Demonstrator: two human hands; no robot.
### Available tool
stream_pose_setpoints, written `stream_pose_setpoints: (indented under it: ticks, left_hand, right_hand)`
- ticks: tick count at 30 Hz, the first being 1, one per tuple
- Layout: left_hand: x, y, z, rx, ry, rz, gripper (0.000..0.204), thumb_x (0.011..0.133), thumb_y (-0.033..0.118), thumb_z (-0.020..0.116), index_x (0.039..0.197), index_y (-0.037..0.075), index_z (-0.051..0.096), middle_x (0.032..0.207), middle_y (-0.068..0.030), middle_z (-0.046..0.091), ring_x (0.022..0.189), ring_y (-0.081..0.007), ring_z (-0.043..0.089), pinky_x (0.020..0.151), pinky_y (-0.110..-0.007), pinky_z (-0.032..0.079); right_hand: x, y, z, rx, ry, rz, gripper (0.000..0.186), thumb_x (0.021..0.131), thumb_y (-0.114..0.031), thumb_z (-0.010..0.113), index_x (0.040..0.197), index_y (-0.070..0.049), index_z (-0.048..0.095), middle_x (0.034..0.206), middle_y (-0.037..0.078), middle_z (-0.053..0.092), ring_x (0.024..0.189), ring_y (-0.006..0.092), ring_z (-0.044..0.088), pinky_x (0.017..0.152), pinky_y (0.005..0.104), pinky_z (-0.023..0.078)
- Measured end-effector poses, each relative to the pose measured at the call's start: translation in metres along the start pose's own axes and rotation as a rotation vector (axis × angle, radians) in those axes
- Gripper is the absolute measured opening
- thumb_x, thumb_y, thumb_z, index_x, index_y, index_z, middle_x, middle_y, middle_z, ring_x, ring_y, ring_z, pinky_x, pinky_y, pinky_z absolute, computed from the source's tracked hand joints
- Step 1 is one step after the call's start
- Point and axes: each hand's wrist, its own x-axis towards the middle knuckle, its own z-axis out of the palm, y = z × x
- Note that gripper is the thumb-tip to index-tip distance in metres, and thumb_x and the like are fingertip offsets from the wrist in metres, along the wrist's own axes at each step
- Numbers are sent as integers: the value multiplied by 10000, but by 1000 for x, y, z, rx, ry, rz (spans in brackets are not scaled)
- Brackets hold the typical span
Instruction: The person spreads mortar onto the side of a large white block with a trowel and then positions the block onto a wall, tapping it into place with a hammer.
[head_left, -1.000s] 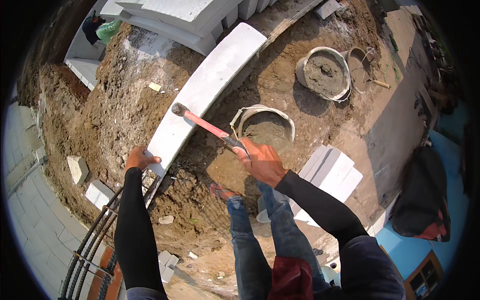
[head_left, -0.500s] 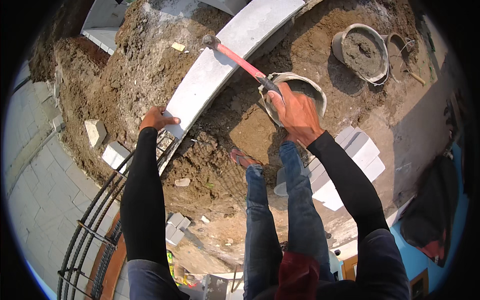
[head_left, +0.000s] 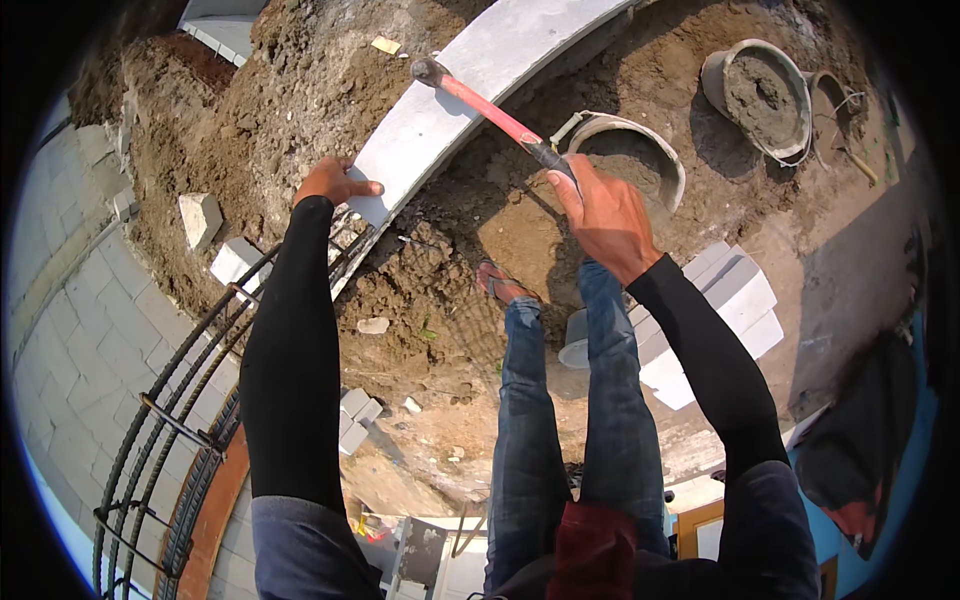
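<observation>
My right hand (head_left: 612,222) grips the dark end of a mallet (head_left: 490,112) with an orange-red handle. Its dark head lies over the left edge of a row of pale grey concrete blocks (head_left: 520,50); whether it touches is hard to tell. At the near end of that row, my left hand (head_left: 335,183) clasps the block, thumb across the top and the other fingers partly hidden at its far side. Just beyond my right hand stands a bucket (head_left: 672,150) with a pale rim.
A bucket of wet mortar (head_left: 765,95) stands at the right beside a smaller container (head_left: 828,95). Stacked pale blocks (head_left: 735,300) lie right of my legs. A rebar cage (head_left: 165,430) curves along the left, beside loose block pieces (head_left: 200,220) on lumpy soil.
The whole view has shifted slightly, with the blocks and buckets now further right in the picture. Both hands keep their hold, and the mallet head remains over the block row.
</observation>
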Motion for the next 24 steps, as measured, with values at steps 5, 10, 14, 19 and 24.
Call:
stream_pose_setpoints:
  ticks: [5,10,14,19,24]
  left_hand:
    - [1,0,-8,-2,-104,-36,952,589,513,945,1294,-51,647,1188,-239,705,1092,-335,692,1001,-391,497]
    - [-5,26,0,18,-52,-15,920,589,481,951,1284,-45,656,1138,-224,723,1072,-327,701,992,-403,503]
    - [-12,7,-1,-103,-59,-61,827,618,382,956,1270,-34,666,1144,-207,722,1050,-297,698,974,-397,509]
    - [-15,6,10,-122,21,9,879,633,365,932,1377,31,605,1186,-190,716,1087,-309,688,971,-403,510]
    - [-21,-2,14,28,150,-13,999,656,425,903,1484,53,488,1359,-240,611,1234,-361,608,1049,-428,468]
  right_hand:
    - [-12,-5,0,-10,23,-42,317,1013,-354,564,1084,-47,593,713,221,652,667,447,638,573,536,453]
    - [5,15,-9,-146,-60,-131,291,998,-353,590,1092,-79,619,712,195,653,647,420,636,558,518,461]
    - [36,9,-37,-351,-3,-394,338,981,-383,631,1164,-99,644,765,145,645,630,346,636,541,462,478]
    - [129,13,-92,-692,-6,-799,321,967,-408,645,1197,-184,639,854,58,631,734,250,678,597,392,523]
    - [206,8,-92,-887,-75,-962,334,971,-414,630,1259,-248,606,964,19,610,923,213,628,812,403,487]
